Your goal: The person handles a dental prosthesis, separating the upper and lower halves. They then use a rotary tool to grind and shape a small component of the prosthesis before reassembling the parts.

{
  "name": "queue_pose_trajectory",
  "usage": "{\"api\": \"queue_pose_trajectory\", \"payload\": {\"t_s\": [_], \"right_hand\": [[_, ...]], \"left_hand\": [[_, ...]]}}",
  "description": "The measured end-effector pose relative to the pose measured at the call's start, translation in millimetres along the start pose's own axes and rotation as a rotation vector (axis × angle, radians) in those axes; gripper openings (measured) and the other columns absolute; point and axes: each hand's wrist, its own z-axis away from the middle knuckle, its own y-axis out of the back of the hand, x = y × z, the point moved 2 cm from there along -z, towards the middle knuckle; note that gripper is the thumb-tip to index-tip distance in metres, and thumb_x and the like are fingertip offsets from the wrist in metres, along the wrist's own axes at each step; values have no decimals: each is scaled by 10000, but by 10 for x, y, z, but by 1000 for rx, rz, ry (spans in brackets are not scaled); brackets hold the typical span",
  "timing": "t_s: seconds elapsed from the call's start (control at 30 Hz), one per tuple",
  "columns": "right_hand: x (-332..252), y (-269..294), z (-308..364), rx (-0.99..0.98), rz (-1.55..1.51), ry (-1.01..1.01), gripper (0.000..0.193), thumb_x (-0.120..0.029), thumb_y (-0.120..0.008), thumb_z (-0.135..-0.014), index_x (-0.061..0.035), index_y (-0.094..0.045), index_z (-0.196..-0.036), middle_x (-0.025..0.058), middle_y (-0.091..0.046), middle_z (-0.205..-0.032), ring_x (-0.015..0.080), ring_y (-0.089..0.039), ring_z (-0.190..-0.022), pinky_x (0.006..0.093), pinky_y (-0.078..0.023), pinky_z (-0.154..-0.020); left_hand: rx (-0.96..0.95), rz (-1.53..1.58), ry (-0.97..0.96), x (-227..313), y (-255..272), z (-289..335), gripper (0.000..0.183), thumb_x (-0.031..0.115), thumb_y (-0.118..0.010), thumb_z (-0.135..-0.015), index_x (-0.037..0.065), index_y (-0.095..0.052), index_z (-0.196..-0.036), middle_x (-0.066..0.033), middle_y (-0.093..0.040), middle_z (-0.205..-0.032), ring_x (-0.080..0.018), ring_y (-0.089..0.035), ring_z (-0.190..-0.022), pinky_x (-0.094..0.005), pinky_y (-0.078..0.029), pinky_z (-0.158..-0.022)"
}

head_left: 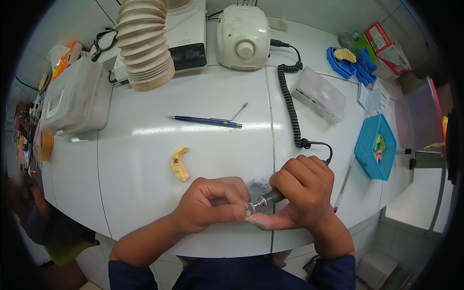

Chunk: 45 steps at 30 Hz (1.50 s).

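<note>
Rotary handpiece [273, 195], dark with a silvery nose, sits in the right hand [307, 191], whose fingers are curled closed around its body while the thumb stretches toward the left hand [210, 203]. A grey disc [251, 208] is mounted at its tip, over the front part of the white table [140, 193]. The left hand's thumb and index finger are pinched together on 1 small cream piece [248, 214], mostly hidden by the fingertips and right beside the disc; whether disc and piece touch, I cannot tell. Behind the 2 hands lies a pale object [259, 185], partly covered. Beyond the left hand, near it, 1 curved cream dental model [180, 164] rests on the tabletop. Farther back lie a blue pencil [205, 121] and, slanting away from near its right end, a small metal bit [239, 111]. A black coiled cord [289, 101] runs from the handpiece's rear to a white control unit [244, 38] with 1 round knob. To the right of the cord stands a cloudy clear box [319, 94]; farther right, a blue basket [362, 145] holds green and pink bits, and a slim white pen [344, 186] lies near the right hand. At the back left are a ribbed cream hose [145, 43] and, left of it, a whitish lidded case [75, 99] with a handle
</note>
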Motion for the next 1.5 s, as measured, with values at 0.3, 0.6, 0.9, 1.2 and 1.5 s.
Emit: {"api": "queue_pose_trajectory", "payload": {"t_s": [0.3,0.6,0.9,1.2,1.5], "right_hand": [[-4,9,14,-30,27,-48,525,-587,-835,-672,-140,-559,-664,-9,-424,-643,170,-468,-555,321,-327,-530],[-16,8,13,-45,28,-44,520,-598,-828,-679,-145,-572,-667,-8,-427,-648,172,-478,-559,321,-330,-534],[-19,10,14,-52,22,-28,515,-581,-847,-654,-149,-568,-661,-8,-420,-645,174,-483,-558,321,-331,-536],[-16,15,26,-55,21,-19,520,-579,-849,-646,-147,-561,-655,-6,-415,-638,176,-479,-554,322,-331,-535],[-13,18,23,-61,6,-21,522,-580,-847,-655,-145,-559,-656,-5,-418,-640,175,-481,-556,324,-330,-535]], "left_hand": [[44,163,53,-88,-6,11,76,56,-698,-942,-11,-730,-923,-98,-660,-978,-167,-586,-956,-315,-453,-894],[41,140,38,-89,1,13,72,66,-711,-941,-2,-728,-920,-92,-654,-975,-164,-579,-953,-314,-449,-898],[17,138,47,-84,-4,16,80,87,-714,-955,12,-715,-928,-72,-647,-977,-151,-569,-955,-307,-441,-902],[-7,133,47,-86,-11,9,101,117,-707,-978,22,-709,-941,-67,-643,-987,-141,-564,-954,-303,-440,-899],[-19,135,34,-100,-9,8,118,137,-710,-987,27,-705,-944,-65,-640,-990,-135,-564,-958,-298,-438,-898]]}}
